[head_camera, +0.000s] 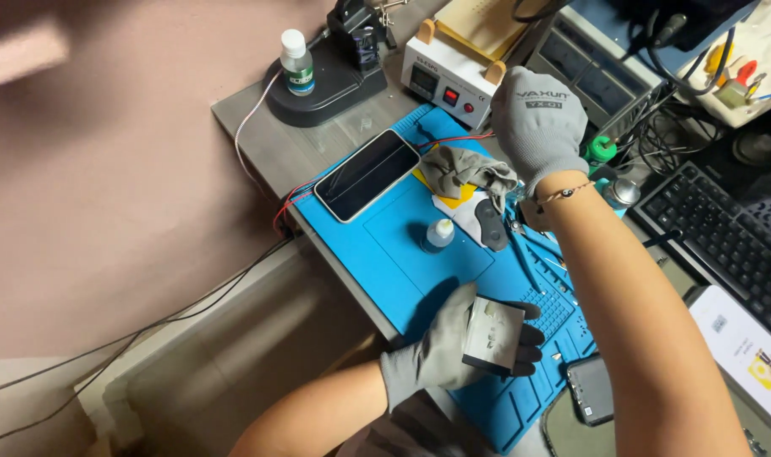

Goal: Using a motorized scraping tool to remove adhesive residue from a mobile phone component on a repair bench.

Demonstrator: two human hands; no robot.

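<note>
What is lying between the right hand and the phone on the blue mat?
A crumpled grey cloth lies just left of the raised right hand, between it and the phone. Past the cloth, only bare blue mat shows. The left hand holds a flat grey part, well clear.

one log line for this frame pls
left hand: holds flat grey rectangular part | right hand: raised above crumpled grey cloth | blue silicone mat: phone

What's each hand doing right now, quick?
Left hand: closed around a flat rectangular grey part.
Right hand: gloved, raised above the blue mat; whether it grips anything cannot be told.
</note>
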